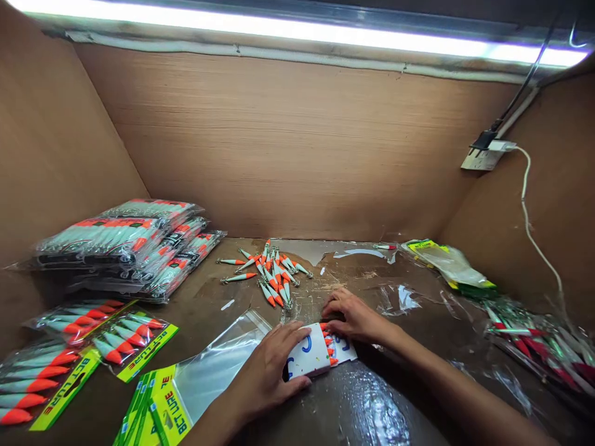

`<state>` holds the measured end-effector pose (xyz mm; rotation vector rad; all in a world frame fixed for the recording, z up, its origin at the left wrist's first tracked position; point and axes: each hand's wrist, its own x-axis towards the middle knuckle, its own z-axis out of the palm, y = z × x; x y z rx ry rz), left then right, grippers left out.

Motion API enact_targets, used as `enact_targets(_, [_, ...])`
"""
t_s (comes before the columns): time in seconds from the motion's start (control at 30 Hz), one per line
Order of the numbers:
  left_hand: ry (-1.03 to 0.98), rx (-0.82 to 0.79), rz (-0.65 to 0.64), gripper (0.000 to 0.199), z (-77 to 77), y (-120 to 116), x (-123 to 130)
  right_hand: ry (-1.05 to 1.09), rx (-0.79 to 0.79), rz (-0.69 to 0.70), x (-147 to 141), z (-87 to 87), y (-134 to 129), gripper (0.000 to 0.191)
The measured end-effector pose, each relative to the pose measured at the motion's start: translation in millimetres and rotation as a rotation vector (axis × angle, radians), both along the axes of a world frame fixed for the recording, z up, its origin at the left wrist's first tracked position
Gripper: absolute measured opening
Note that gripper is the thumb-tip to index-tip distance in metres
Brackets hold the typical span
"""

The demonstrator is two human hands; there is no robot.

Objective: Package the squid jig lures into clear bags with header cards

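A small white box (309,354) with blue letters lies at the front middle of the brown table. Orange-tipped lures (331,347) stick out in a row at its right side, over a white lettered flap. My left hand (274,359) grips the box from the left, thumb at its near edge and fingers over the top. Curled at the lures and the flap is my right hand (356,316); what its fingertips hold, if anything, is hidden. Just beyond both hands lies a loose pile of pale lures (277,275) with orange ends and metal hooks.
Clear bags (223,353) with yellow-green headers lie left of my left hand. Filled lure packs (132,337) and a tall stack of bagged lures (116,238) stand further left. At right are flat bags (453,266) and red-and-green lures (534,341). A power strip (483,158) hangs on the wall.
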<state>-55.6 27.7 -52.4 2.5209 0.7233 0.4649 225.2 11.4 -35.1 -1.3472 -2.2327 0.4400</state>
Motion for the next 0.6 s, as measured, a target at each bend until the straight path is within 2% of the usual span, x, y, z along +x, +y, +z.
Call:
enact_targets(0.1, [0.028, -0.013, 0.007, 0.078, 0.1, 0.3, -0.2, -0.016, -0.020, -0.016, -0.6, -1.0, 1.0, 0.011])
enact_targets(0.33, [0.022, -0.009, 0.002, 0.082, 1.1, 0.0, 1.2, -0.027, -0.027, 0.019, -0.5, -7.6, 2.7, 0.015])
enact_targets(0.47, [0.016, -0.001, 0.013, 0.081, 2.1, -1.5, 1.0, -0.021, 0.040, 0.025, -2.8, -12.0, 2.7, 0.017])
enact_targets(0.6, [-0.006, 0.014, 0.019, 0.080, 3.4, -3.3, 0.8, -0.045, 0.026, -0.006, -8.5, -7.3, -1.5, 0.016])
